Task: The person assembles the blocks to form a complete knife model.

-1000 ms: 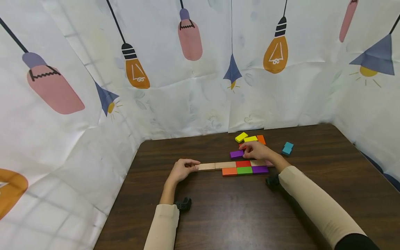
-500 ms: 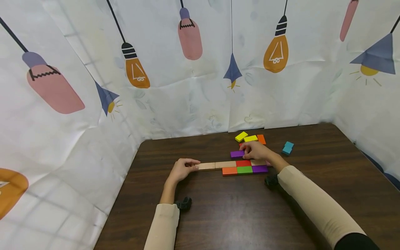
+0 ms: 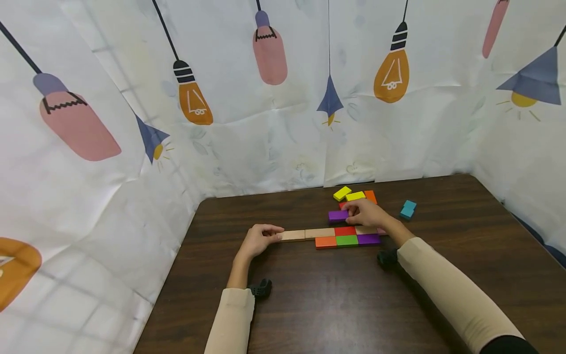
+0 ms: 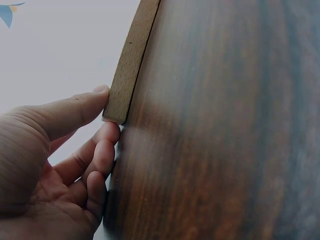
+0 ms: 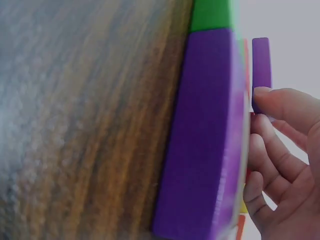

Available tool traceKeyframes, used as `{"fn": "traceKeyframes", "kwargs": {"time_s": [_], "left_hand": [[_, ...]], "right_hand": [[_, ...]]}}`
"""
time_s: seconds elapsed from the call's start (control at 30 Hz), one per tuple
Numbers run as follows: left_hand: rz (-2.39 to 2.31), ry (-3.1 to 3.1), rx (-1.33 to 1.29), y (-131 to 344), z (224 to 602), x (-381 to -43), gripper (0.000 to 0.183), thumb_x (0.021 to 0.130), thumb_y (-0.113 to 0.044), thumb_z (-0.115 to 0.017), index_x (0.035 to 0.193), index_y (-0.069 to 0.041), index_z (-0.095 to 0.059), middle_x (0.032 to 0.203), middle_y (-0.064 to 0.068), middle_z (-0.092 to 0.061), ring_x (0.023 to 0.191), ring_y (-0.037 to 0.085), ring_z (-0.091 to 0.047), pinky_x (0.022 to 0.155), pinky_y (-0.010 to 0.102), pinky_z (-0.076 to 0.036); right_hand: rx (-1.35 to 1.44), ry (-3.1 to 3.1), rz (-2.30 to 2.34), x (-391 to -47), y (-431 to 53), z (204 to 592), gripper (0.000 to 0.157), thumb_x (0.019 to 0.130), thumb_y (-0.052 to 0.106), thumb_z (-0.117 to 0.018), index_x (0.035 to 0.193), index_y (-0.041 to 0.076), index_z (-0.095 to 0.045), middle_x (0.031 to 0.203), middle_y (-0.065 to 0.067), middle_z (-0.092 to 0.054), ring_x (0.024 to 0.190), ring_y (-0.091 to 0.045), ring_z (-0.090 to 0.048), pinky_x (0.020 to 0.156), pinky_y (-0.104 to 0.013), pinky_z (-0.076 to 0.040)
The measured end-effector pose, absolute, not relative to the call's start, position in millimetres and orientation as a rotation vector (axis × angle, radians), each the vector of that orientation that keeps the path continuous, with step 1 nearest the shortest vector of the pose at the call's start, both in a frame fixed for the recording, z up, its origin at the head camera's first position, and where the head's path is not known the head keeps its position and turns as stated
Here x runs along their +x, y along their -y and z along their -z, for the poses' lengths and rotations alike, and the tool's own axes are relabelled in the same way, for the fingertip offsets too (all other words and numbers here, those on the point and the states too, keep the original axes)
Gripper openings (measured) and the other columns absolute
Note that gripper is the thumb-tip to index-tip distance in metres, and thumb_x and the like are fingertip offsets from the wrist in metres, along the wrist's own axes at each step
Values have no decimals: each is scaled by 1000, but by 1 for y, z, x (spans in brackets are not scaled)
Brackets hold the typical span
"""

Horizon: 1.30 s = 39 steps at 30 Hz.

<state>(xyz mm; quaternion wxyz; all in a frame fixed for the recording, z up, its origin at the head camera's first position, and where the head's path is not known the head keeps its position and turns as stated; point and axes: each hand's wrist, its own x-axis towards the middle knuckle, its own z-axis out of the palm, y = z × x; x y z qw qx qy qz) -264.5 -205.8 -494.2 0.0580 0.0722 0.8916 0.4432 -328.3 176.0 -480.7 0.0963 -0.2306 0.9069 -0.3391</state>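
Left hand (image 3: 258,241): thumb and forefinger pinch the left end of a bare pale-wood rectangular block (image 3: 293,235), with no evident shift.
Right hand (image 3: 364,213): pinches the right end of a flat rectangular purple-painted block (image 3: 338,216).
Dark brown wood-grain table (image 3: 309,295): carries every block, mostly toward its far side.
Far row: the bare pale-wood rectangular block at left, then more pale, red and pink blocks, end to end rightward.
Near row: rectangular orange (image 3: 325,242), green (image 3: 347,240) and purple (image 3: 369,239) blocks against the far row's near side.
Pinched purple block: just beyond the far row; it has edged slightly farther and rightward. Whether it is off the table, I cannot tell.
Meaning: likely under the right hand's control, yet part of neither row.
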Motion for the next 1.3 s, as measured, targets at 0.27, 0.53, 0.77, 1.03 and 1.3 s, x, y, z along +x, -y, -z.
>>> {"fn": "traceKeyframes", "kwargs": {"time_s": [0.27,0.53,0.77,1.03,1.3], "left_hand": [[-1342,-2699,218,205,494,-265,18,93,-25,-77,110,-25,-81,92,0,-69,77,18,-58,69,33,-49],[-1339,-2698,201,205,494,-264,17,93,-25,-77,110,-26,-81,92,1,-68,77,18,-57,69,32,-48],[-1337,-2696,204,205,494,-265,17,93,-25,-77,110,-26,-81,93,0,-69,78,18,-58,70,32,-49],[-1337,-2693,205,205,493,-265,17,93,-25,-76,110,-26,-81,92,0,-69,78,18,-58,69,32,-49],[-1345,-2691,210,205,493,-264,17,94,-24,-76,110,-25,-81,92,0,-69,78,19,-58,70,33,-49]], "right_hand": [[-720,-2735,1044,-312,-181,467,28,91,16,-78,116,7,-71,88,-1,-63,80,-17,-57,74,-30,-50],[-741,-2727,1096,-286,-183,462,26,89,16,-80,113,9,-71,87,0,-62,79,-17,-56,71,-26,-50],[-759,-2714,1103,-263,-182,462,25,88,16,-80,111,12,-72,85,3,-63,78,-15,-56,70,-25,-50],[-794,-2672,1074,-244,-181,472,25,88,15,-80,111,14,-71,83,5,-61,78,-13,-57,69,-23,-51],[-840,-2659,990,-234,-176,483,23,88,17,-81,109,15,-72,80,8,-60,74,-7,-55,67,-22,-49]]}}
